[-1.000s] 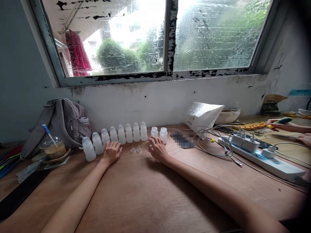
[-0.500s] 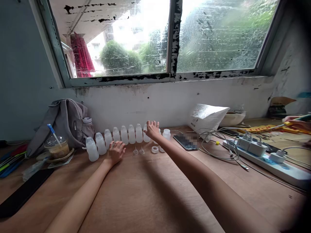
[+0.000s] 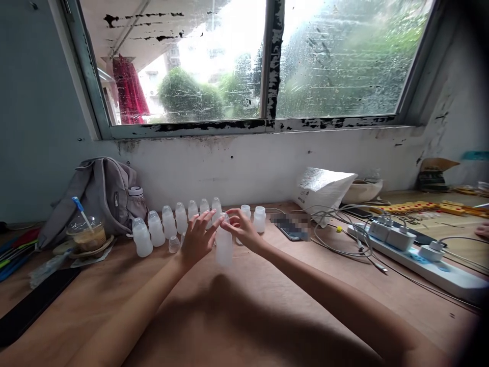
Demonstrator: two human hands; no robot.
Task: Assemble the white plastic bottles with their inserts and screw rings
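A frosted white baby bottle [image 3: 224, 250] is upright in front of the row, slightly blurred. My right hand [image 3: 244, 230] has its thumb and fingers closed around the bottle's top. From the left, my left hand [image 3: 198, 237] reaches over with fingers spread, their tips at the bottle's top; whether they grip is unclear. Behind and left of my hands runs a row of similar bottles with clear caps, the end one [image 3: 141, 238] nearest me. Two uncapped bottles, one [image 3: 260, 219] farther right, stand past my right hand. A clear cap [image 3: 174, 244] lies beside my left wrist.
At left are a grey backpack [image 3: 105, 191], an iced drink cup [image 3: 88, 232] and a black flat object [image 3: 34, 306]. On the right lie a phone [image 3: 292, 233], looped white cables [image 3: 324, 229], a power strip [image 3: 454, 275] and a white pouch [image 3: 324, 188]. Another person's hand [image 3: 482, 230] shows at the far right edge.
My right hand has brought a bottle from the row toward me. My left hand has moved right to meet it, uncovering a clear cap. The other person's hand has drawn back.
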